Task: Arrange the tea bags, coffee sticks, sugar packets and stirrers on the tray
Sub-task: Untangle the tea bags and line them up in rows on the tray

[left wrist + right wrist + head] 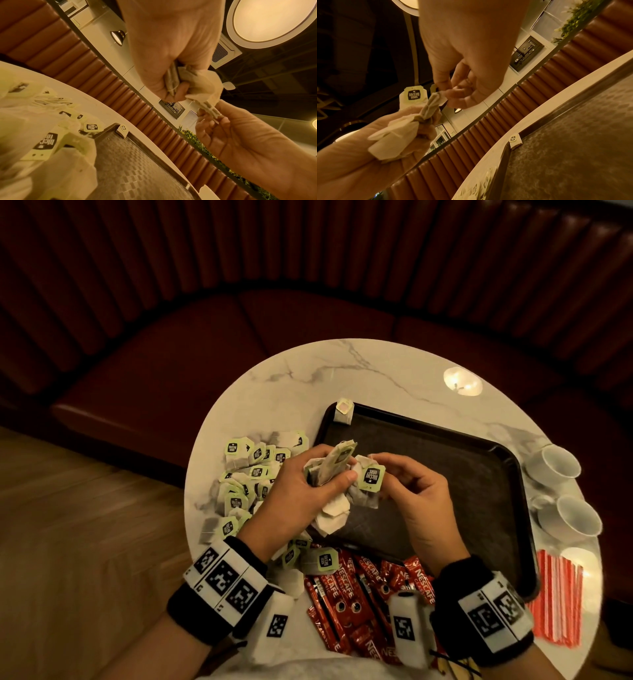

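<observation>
Tea bags [330, 474] bunched in the left hand [301, 498] above the tray [445, 467], right hand [416, 491] picking at them.

Head view: left fingers clamp the bundle while right fingertips pinch one bag; one lone bag [344, 411] sits on the tray's far corner. Left wrist view: soft paper bags [193, 82] crumple inside the fist. Right wrist view: the right thumb and fingertips [453, 93] close on a folded bag [433, 102]. They look light, limp and tearable; best held by the tag or paper edge.
</observation>
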`<control>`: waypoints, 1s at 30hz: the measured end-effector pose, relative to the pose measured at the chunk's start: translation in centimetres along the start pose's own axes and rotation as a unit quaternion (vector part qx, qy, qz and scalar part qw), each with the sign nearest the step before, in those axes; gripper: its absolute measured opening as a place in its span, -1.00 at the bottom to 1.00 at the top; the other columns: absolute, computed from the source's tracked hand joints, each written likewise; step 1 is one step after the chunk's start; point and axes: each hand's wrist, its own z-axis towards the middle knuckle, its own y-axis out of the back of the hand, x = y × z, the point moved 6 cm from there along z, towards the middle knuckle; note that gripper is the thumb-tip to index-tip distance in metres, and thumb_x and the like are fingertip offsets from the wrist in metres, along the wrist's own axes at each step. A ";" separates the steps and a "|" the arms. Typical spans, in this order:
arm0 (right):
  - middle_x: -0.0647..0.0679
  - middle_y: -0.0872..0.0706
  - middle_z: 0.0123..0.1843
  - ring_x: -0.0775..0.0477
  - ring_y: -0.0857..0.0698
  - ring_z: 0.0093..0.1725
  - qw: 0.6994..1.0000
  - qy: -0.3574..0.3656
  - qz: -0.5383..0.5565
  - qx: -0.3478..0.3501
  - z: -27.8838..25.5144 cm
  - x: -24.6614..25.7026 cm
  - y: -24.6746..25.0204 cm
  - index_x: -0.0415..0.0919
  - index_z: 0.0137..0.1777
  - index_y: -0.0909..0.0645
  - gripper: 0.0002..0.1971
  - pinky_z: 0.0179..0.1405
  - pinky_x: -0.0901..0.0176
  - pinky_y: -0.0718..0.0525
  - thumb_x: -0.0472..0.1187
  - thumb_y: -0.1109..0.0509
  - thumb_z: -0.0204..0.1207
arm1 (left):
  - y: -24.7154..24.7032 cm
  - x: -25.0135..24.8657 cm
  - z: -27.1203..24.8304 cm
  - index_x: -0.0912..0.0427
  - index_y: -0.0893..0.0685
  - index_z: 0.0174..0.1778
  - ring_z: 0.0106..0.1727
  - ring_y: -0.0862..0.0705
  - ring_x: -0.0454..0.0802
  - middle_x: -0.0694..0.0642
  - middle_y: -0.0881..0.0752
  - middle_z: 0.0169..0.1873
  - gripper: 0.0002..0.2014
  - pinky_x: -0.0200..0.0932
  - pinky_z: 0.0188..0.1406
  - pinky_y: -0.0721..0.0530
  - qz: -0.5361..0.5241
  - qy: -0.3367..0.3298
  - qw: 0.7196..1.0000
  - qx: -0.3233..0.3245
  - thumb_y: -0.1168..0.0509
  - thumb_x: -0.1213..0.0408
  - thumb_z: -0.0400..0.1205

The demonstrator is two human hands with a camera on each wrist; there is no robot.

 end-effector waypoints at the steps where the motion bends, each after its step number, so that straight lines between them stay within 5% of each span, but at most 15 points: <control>1: -0.07 -0.86 -0.03 0.03 -0.82 -0.05 1.000 -0.004 -0.005 0.006 0.1 -0.1 -0.1 -0.17 0.09 -0.74 -0.82 -0.16 0.30 -0.75 -0.37 -0.38 0.58 | -0.1 0.0 0.0 0.16 -0.77 0.04 -0.04 -0.80 -0.04 0.07 -0.83 -0.10 -0.86 -0.17 -0.04 -0.76 -0.003 0.000 1.000 0.001 -0.46 0.35 0.58; 8: 0.07 -0.82 -0.10 0.16 -0.76 -0.15 0.998 -0.021 -0.030 0.052 0.2 -0.3 -0.4 -0.09 0.18 -0.68 -0.81 -0.16 0.21 -0.75 -0.26 -0.32 0.64 | -0.2 0.1 0.0 0.12 -0.77 0.01 -0.07 -0.78 -0.13 0.01 -0.82 -0.12 -0.87 -0.28 -0.10 -0.71 -0.009 -0.013 1.000 -0.005 -0.47 0.36 0.57; 19: -0.18 -0.83 -0.03 -0.03 -0.75 -0.15 0.991 -0.089 0.084 0.060 -0.2 -2.1 -0.9 -0.23 0.20 -0.71 -0.66 -0.17 0.25 -0.76 -0.07 -0.28 0.57 | 0.9 1.0 0.2 0.29 -0.72 0.08 -0.05 -0.80 -0.07 0.10 -0.82 -0.09 -0.80 -0.28 -0.09 -0.71 -0.067 -0.035 0.993 -0.090 -0.47 0.39 0.55; 25: -0.14 -0.84 0.09 0.01 -0.80 0.00 0.995 -0.068 0.029 0.073 0.1 -1.9 -0.8 -0.28 0.18 -0.72 -0.77 -0.08 0.29 -0.74 -0.29 -0.37 0.58 | 1.1 1.7 0.3 0.29 -0.72 0.08 -0.03 -0.80 -0.04 0.11 -0.83 -0.09 -0.79 -0.24 -0.07 -0.71 -0.082 -0.016 0.992 -0.093 -0.47 0.38 0.55; 30: -0.09 -0.85 0.08 0.04 -0.80 0.06 0.992 -0.086 0.016 0.096 0.8 -2.3 -0.8 -0.21 0.15 -0.75 -0.70 0.02 0.31 -0.72 -0.26 -0.46 0.42 | 1.6 2.5 0.5 0.25 -0.72 0.09 0.02 -0.79 0.03 0.14 -0.82 -0.06 -0.77 -0.14 0.03 -0.74 -0.084 0.006 0.991 -0.103 -0.47 0.32 0.54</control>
